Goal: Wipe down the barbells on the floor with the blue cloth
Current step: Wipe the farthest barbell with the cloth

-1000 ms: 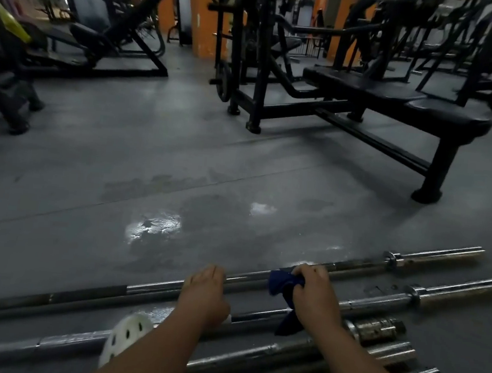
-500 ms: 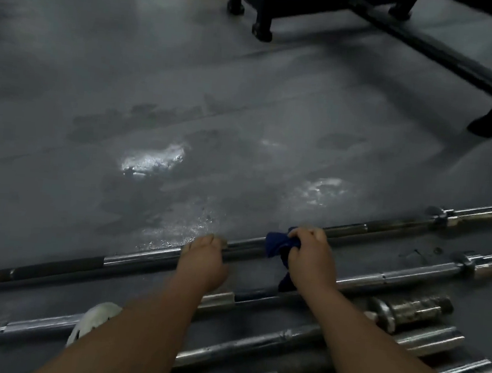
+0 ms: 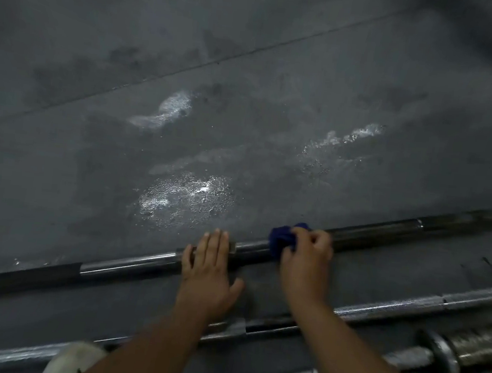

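A dark grey concrete floor (image 3: 250,66) fills most of the view, crossed by a thin seam that runs from the left edge up toward the top right, and marked by several glistening wet patches (image 3: 186,195) in its middle. Across the lower half lie the barbells, all slanting from lower left to upper right. The farthest barbell (image 3: 129,263) stretches almost from edge to edge, its shaft alternating between dull dark sections and bright polished ones. Nearer the camera and apart from it lies a second barbell (image 3: 407,307) with a knurled silver shaft, partly hidden behind both forearms. In the bottom right corner are thicker bar ends (image 3: 478,347) with ribbed sleeves and round collars, lying close together; how many bars there are in that cluster cannot be told. Two bare forearms reach in from the bottom edge. The left hand (image 3: 209,273) lies palm down on the farthest barbell, its fingers straight and together across the shaft and the thumb spread out to the side, gripping nothing. Just to its right, the right hand (image 3: 306,261) has its fingers curled round the blue cloth (image 3: 281,239), which is bunched into a wad and pressed against the same shaft at a dark section. At the bottom left, partly behind the left forearm, a pale rounded object (image 3: 71,362) is too blurred to identify.
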A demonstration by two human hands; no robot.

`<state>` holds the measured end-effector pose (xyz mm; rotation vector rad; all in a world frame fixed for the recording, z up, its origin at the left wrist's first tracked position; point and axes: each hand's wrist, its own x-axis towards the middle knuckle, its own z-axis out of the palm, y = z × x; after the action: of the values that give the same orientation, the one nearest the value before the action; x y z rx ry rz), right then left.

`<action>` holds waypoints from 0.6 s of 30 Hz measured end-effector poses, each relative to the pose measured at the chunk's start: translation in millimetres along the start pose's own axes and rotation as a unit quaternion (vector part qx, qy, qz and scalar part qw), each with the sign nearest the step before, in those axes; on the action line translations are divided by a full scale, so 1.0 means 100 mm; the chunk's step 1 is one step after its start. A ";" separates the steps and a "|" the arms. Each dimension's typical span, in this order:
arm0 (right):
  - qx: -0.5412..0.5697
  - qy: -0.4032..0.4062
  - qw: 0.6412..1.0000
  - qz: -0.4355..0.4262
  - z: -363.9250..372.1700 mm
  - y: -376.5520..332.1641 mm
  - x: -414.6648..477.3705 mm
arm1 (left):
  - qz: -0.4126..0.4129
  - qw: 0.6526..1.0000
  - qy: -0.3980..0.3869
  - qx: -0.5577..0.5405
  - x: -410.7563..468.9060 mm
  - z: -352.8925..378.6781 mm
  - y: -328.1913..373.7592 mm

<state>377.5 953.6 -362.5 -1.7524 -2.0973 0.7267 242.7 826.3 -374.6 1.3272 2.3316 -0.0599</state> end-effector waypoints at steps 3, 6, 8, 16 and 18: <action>0.025 -0.072 0.991 -0.110 0.24 -0.27 -0.11 | 0.015 1.000 -0.018 0.005 0.30 -0.12 -0.09; 0.049 -0.068 0.990 -0.112 0.19 -0.20 0.25 | 0.015 1.000 -0.019 -0.010 0.69 -0.31 -0.19; 0.050 -0.008 0.999 -0.007 0.02 -0.02 0.60 | 0.006 1.000 0.016 -0.011 0.77 -0.35 -0.26; 0.060 -0.043 0.995 -0.073 0.67 -0.61 0.51 | -0.013 0.998 0.059 0.004 1.01 -0.34 -0.30; 0.091 -0.111 0.983 -0.118 0.69 -0.68 0.48 | -0.008 0.999 0.042 -0.004 1.06 -0.40 -0.33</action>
<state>275.5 979.7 -384.8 -1.3514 -2.2503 1.0454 154.6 904.3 -388.0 1.3323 2.4104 -0.0004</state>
